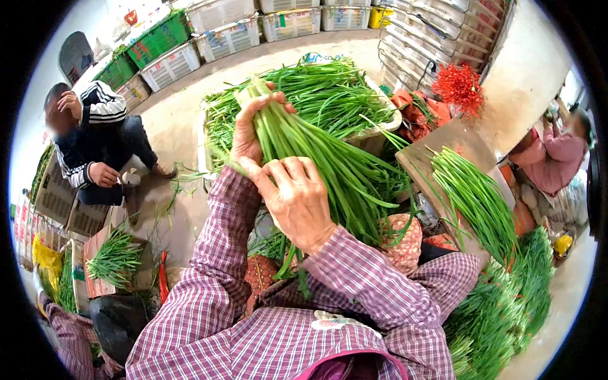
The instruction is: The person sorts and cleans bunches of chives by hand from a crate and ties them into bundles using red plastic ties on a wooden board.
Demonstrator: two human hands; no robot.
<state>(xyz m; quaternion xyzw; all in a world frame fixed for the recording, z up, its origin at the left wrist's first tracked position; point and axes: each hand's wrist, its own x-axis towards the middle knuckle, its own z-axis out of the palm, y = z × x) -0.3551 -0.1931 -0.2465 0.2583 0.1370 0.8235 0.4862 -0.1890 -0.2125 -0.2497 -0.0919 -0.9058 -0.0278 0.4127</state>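
Note:
A thick bunch of garlic chives (pixel 329 164) slants across the view, its pale stem ends up and its green leaves trailing to the lower right. My left hand (pixel 249 130) is wrapped around it near the stem ends. Against the lower left side of the bunch, my right hand (pixel 296 199) is closed with curled fingers on the chives; its fingertips are partly hidden. Directly behind both hands stands a white crate (pixel 394 120) heaped with loose chives (pixel 316 95). To the right, a gathered pile of chives (pixel 475 199) lies on a board (pixel 421 158).
Tied bunches (pixel 500 310) are stacked at lower right. Red ties (pixel 457 90) hang beside stacked crates (pixel 437 38). A seated person (pixel 95 145) is at left, another person (pixel 557 152) at far right. More crates (pixel 291 24) line the back wall. Chives (pixel 114 259) lie at lower left.

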